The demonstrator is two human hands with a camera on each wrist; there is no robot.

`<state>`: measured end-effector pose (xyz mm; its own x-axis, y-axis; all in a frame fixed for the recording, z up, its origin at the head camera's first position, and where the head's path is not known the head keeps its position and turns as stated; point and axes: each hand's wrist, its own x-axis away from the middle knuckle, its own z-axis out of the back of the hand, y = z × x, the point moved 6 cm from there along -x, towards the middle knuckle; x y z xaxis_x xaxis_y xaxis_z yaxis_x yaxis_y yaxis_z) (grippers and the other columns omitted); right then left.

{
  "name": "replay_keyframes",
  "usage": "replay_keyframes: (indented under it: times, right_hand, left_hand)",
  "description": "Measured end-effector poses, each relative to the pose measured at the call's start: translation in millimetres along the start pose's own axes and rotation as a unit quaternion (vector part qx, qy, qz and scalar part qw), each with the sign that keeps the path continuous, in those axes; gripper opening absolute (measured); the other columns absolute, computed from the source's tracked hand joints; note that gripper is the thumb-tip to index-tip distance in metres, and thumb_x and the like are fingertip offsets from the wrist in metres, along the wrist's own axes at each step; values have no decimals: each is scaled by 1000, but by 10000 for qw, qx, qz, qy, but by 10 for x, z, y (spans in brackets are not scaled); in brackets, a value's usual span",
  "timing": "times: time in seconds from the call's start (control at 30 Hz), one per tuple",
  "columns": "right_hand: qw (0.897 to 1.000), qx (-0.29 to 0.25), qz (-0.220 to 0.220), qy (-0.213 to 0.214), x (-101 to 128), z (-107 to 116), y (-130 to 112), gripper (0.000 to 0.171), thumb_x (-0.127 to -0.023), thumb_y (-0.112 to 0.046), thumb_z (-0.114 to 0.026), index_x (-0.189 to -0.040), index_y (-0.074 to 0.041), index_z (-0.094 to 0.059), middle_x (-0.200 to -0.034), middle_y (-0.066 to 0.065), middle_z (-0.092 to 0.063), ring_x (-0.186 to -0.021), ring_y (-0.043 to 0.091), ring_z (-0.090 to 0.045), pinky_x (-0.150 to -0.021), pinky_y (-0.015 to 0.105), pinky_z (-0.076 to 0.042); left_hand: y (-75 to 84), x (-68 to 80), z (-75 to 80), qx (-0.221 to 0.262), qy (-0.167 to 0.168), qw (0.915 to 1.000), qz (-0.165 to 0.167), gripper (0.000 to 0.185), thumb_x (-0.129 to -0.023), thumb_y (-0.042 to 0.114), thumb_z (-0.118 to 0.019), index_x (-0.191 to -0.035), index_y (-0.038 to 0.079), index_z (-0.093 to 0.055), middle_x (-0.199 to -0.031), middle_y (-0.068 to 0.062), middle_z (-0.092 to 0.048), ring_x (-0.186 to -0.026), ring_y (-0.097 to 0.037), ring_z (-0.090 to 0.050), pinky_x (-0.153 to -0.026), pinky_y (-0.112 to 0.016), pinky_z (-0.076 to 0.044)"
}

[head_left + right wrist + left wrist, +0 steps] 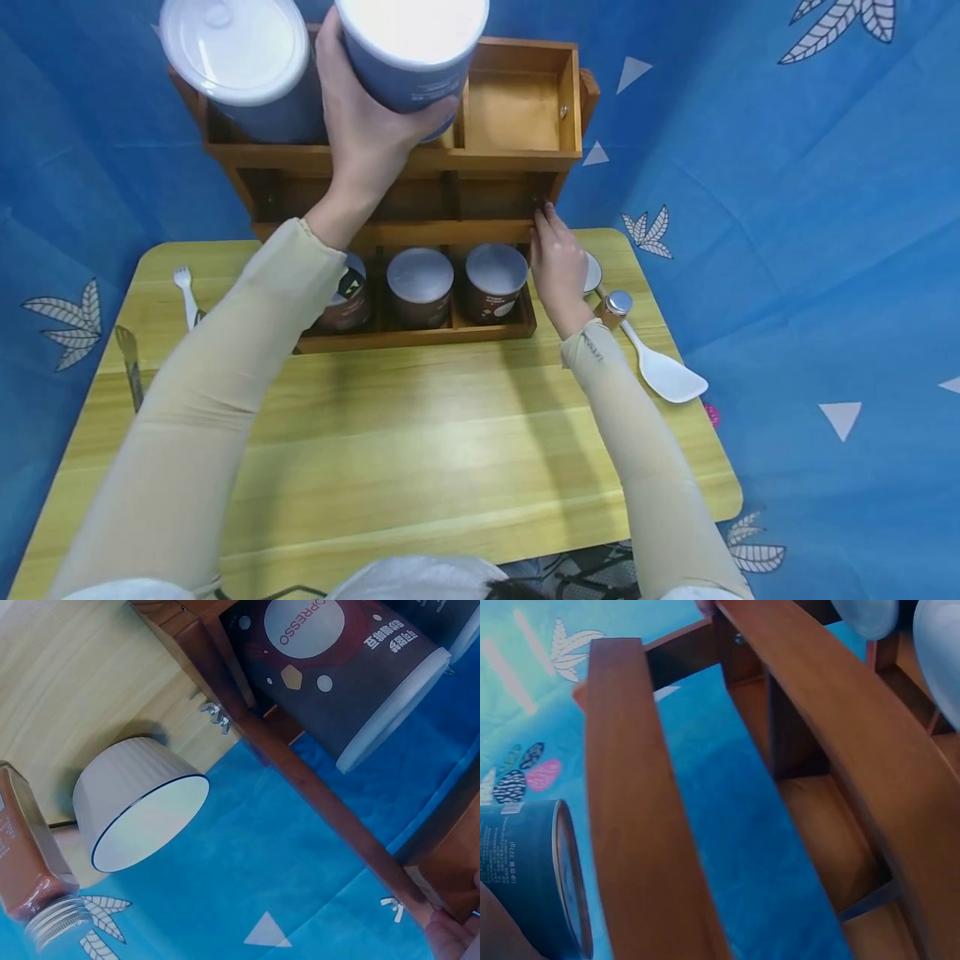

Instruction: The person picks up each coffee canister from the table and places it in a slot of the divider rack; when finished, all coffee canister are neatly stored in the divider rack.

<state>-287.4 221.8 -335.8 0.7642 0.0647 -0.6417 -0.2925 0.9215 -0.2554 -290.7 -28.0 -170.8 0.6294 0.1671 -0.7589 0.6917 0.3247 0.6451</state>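
My left hand [367, 129] grips a blue canister with a white lid [408, 79] over the top tier of a three-tier wooden rack [390, 156]. In the left wrist view this blue canister [521, 862] shows at the left edge, beside the top tier's board. Another blue canister [240, 54] stands in the left part of the top tier. At the rack's right end my right hand [558, 262] holds the side of the middle tier. The right wrist view shows its fingers [450, 937] on that wooden side. Brown canisters [420, 287] fill the bottom tier.
Right of the rack are a white bowl [142, 802], a small spice jar [615, 308] and a white spatula [667, 375]. A white fork [184, 292] and a dark utensil [129, 362] lie on the table's [420, 450] left side. Blue cloth [787, 292] hangs behind.
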Motion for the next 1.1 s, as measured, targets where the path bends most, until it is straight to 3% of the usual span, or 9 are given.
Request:
replay_keyframes:
  times: [0.07, 0.2, 0.33, 0.43, 0.57, 0.8, 1.1]
  right_hand:
    - [10000, -14, -2, 6, -1, 3, -13, 32, -101, -14, -53, -128, -1, -63, -137, 16, -59, -117, 34, -65, -96, 44, -56]
    - [10000, -19, 27, 13, -9, 0, -40, 32, -101, -15, -54, -128, 0, -63, -137, 16, -59, -118, 34, -64, -96, 45, -56]
    - [10000, 10, 32, -18, -13, -1, -49, 32, -101, -16, -53, -128, -1, -63, -137, 16, -59, -119, 34, -64, -96, 45, -56]
    - [10000, 17, 14, -29, -10, 6, -39, 32, -101, -16, -53, -129, -1, -63, -138, 16, -59, -119, 33, -64, -97, 44, -56]
    - [10000, 10, -43, -4, -6, 19, -9, 33, -101, -16, -54, -129, -3, -63, -138, 15, -59, -119, 32, -64, -98, 43, -55]
    - [10000, 35, -69, 9, 1, 44, 14, 33, -101, -16, -54, -129, -3, -63, -138, 14, -59, -119, 32, -64, -97, 42, -56]
    - [9999, -1, -20, 122, 0, 56, 32, 32, -100, -16, -55, -128, -2, -64, -137, 15, -60, -119, 32, -65, -97, 43, -56]
  left_hand:
    - [-42, -1, -12, -49, 26, 10000, -39, 105, -68, 31, -89, -144, -9, -27, -144, -14, -42, -135, -7, -39, -118, -16, -23]
    - [-121, -6, -21, -196, 15, 9996, 213, 105, -71, 31, -88, -145, -7, -24, -147, -13, -39, -138, -10, -36, -118, -14, -20]
    - [-182, 9, -31, -49, 38, 9997, 239, 103, -71, 28, -87, -145, -7, -24, -147, -14, -40, -138, -12, -37, -118, -14, -21]
    - [-185, 26, -44, 149, -2, 9987, 490, 102, -71, 22, -87, -146, -6, -24, -148, -13, -40, -138, -12, -38, -117, -13, -23]
    - [-176, 32, -74, 49, -207, 9946, 1018, 103, -70, 18, -88, -147, -2, -23, -151, -9, -38, -140, -9, -37, -116, -10, -22]
    - [-268, 37, -74, -339, -476, 9919, 1130, 108, -70, 30, -88, -151, 3, -22, -150, -5, -40, -139, -7, -37, -114, -10, -24]
    - [-246, 95, -50, -442, -652, 9908, 1096, 110, -70, 29, -88, -153, 4, -20, -153, -3, -40, -140, -4, -37, -115, -12, -25]
